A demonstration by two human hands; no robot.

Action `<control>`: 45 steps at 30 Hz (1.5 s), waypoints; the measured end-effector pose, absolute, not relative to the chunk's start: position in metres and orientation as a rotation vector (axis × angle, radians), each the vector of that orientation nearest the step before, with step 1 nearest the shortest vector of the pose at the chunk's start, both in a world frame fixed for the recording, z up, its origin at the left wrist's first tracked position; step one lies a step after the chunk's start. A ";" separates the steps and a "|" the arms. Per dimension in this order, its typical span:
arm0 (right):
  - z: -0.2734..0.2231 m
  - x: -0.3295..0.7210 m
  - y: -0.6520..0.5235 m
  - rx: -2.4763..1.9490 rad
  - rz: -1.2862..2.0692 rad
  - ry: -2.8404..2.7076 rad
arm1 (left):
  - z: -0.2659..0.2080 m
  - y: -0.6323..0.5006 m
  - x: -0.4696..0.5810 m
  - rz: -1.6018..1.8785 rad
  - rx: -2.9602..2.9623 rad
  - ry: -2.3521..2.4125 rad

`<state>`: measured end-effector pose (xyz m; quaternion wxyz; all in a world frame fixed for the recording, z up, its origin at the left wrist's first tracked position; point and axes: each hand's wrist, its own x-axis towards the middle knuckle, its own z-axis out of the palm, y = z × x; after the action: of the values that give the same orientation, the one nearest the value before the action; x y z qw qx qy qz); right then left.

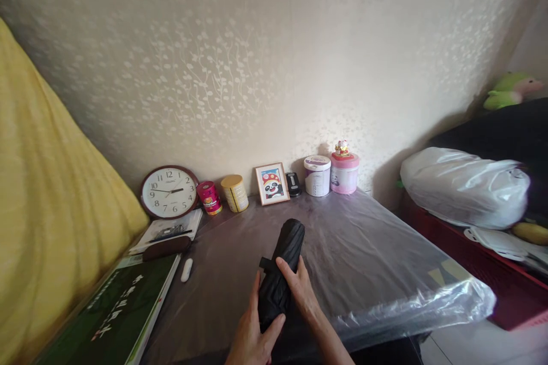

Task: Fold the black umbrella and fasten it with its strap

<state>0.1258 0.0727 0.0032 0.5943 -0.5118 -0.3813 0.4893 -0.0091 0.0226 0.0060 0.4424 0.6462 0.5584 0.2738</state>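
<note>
Left hand (254, 335) nearest, palm turned inward: thumb across the near end of a black folded umbrella (274, 292), one finger along its left side, grip clamped. Right hand (303, 291) slightly farther, forearm slanting in from near right: thumb pressed on the upper face, other fingers at the right side, mostly hidden. Umbrella tilts, far end rightward, over the table (355, 265); contact with tabletop cannot be told. Far edge: picture frame (273, 184).

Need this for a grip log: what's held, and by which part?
The umbrella: left hand at its near end, right hand on its middle.
</note>
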 end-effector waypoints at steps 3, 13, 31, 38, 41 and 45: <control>-0.005 0.133 0.076 -1.357 0.967 -1.086 | -0.007 0.028 -0.015 0.758 1.935 1.470; -0.027 0.134 0.080 -1.455 0.438 -1.455 | 0.000 0.028 -0.011 0.373 2.128 1.703; -0.003 0.158 0.066 -0.890 1.150 -1.384 | 0.009 0.025 -0.005 0.189 2.232 1.799; 0.007 0.156 0.073 -0.856 1.299 -1.272 | 0.003 0.022 -0.001 0.134 2.313 1.851; 0.007 0.152 0.082 -0.900 1.322 -1.254 | 0.003 0.022 0.001 0.114 2.316 1.856; 0.006 0.148 0.091 -0.951 1.331 -1.343 | 0.006 0.020 0.003 0.050 2.315 1.855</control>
<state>0.1477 0.0911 0.0062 0.4905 -0.3916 -0.5531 0.5479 0.0027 0.0205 0.0064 0.0871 0.7772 0.6230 0.0169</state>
